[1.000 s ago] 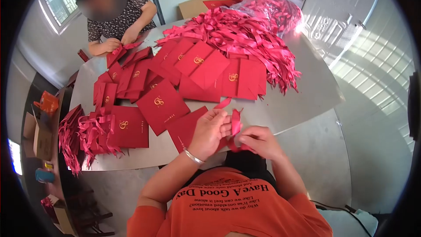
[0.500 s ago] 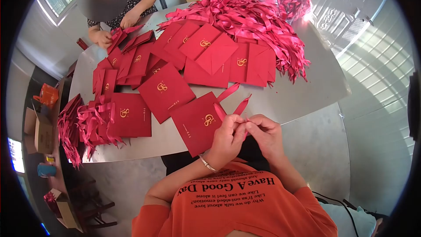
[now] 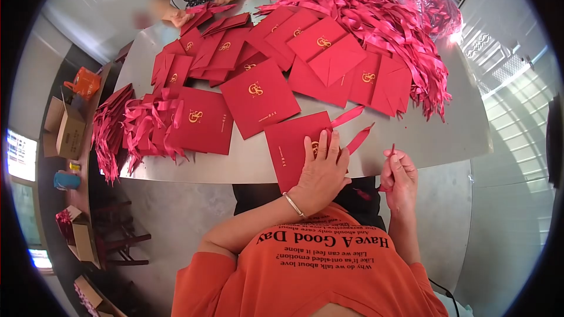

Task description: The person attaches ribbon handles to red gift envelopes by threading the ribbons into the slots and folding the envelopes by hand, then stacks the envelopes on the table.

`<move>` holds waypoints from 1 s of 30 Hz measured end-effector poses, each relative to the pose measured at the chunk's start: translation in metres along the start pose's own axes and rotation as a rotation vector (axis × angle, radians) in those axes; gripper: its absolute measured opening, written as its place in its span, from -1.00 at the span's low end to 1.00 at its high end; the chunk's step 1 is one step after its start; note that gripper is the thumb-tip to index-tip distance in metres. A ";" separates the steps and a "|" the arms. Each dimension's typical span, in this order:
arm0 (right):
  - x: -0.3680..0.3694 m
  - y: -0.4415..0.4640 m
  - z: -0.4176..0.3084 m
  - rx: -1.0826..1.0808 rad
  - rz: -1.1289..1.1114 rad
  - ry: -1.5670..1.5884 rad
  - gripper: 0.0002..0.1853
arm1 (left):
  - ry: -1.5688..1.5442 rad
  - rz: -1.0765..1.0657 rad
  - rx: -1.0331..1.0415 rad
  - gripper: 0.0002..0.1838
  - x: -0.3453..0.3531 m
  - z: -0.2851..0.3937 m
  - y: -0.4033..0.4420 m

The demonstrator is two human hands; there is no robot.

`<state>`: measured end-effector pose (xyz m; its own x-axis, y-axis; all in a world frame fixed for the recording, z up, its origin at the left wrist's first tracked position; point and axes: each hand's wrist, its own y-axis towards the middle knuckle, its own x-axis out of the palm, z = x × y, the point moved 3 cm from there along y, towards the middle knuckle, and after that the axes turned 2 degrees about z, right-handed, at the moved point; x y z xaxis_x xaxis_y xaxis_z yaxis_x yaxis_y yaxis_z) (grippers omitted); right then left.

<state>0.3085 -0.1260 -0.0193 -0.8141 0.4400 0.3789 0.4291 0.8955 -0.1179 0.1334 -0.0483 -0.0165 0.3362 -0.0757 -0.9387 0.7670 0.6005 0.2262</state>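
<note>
My left hand (image 3: 322, 175) lies with its fingers spread on a red paper gift bag (image 3: 288, 141) at the table's near edge. The bag has gold lettering, partly under my fingers. Two pink ribbon ends (image 3: 348, 117) stick out from its right side. Off the table's edge to the right, my right hand (image 3: 400, 179) is closed in a pinch on a thin ribbon (image 3: 393, 149), whose tip shows above the fingers. Beyond my left hand lies another red gift bag (image 3: 258, 97).
A large heap of pink ribbons (image 3: 376, 23) covers the far right, beside a clear plastic bag (image 3: 437, 9). Several red bags lie across the table (image 3: 446, 147). Ribboned bags (image 3: 150, 123) are stacked at left. Across the table, a co-worker's hand (image 3: 179, 17) handles a bag.
My hands, together at the ribbon before, have come apart. The left now lies flat on the bag; the right has moved away to the right. The view has shifted.
</note>
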 end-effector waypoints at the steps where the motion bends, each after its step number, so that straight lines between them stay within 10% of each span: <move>1: 0.002 0.000 0.001 0.002 0.001 -0.002 -0.81 | 0.008 0.016 0.008 -0.31 -0.001 0.000 0.000; 19: 0.022 0.001 0.033 0.217 -0.148 -0.138 -0.88 | 0.049 0.325 0.193 -0.59 -0.014 0.014 0.001; 30: 0.061 0.029 -0.012 -0.233 -0.082 -0.249 -0.68 | -0.216 0.447 0.144 -0.57 -0.045 0.011 0.007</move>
<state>0.2760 -0.0734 0.0116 -0.9078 0.3954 0.1396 0.4125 0.9021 0.1271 0.1298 -0.0490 0.0306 0.7417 -0.0087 -0.6706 0.5850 0.4975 0.6406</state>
